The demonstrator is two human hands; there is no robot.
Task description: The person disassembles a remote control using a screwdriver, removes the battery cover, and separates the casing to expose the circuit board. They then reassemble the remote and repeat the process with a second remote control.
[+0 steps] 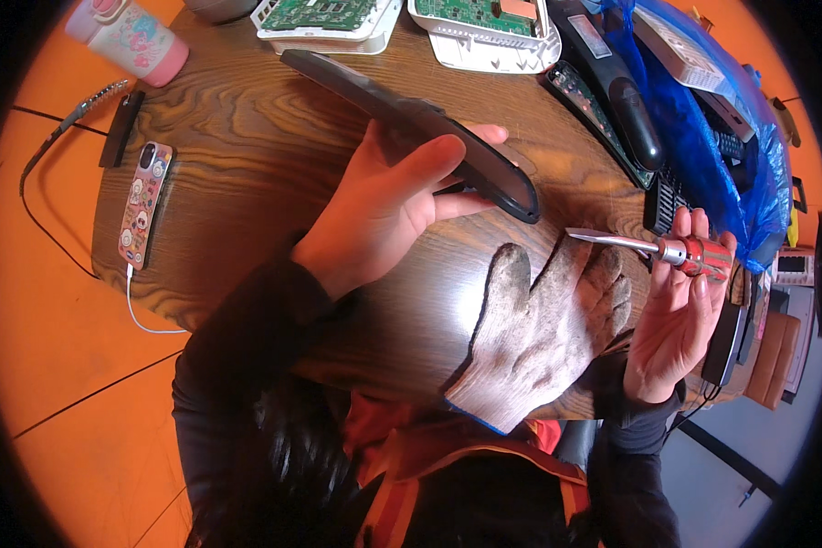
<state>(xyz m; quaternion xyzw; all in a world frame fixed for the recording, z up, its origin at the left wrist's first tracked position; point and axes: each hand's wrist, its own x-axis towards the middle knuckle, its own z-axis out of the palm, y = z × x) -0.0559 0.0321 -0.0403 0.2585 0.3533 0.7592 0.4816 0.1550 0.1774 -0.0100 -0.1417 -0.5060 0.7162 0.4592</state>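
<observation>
In my left hand [379,205] is a long, flat black plastic device [484,169], gripped around its middle with the thumb on the near face. It is tilted above the table, its lower end pointing right; its exact kind I cannot tell. My right hand [674,324] has its fingers closed on a screwdriver [703,258] with a red handle, its flat metal blade pointing left toward the device but apart from it. Between my hands a soiled white knit work glove [539,338] lies on the table's near edge, fingers pointing away from me.
Opened white housings with green circuit boards [324,16] [484,23] stand at the far side. Along the right lie black casings [632,119] and a blue plastic bag [749,173] of electronics. On the left are a cabled phone [146,205] and a pink-and-white bottle [142,46].
</observation>
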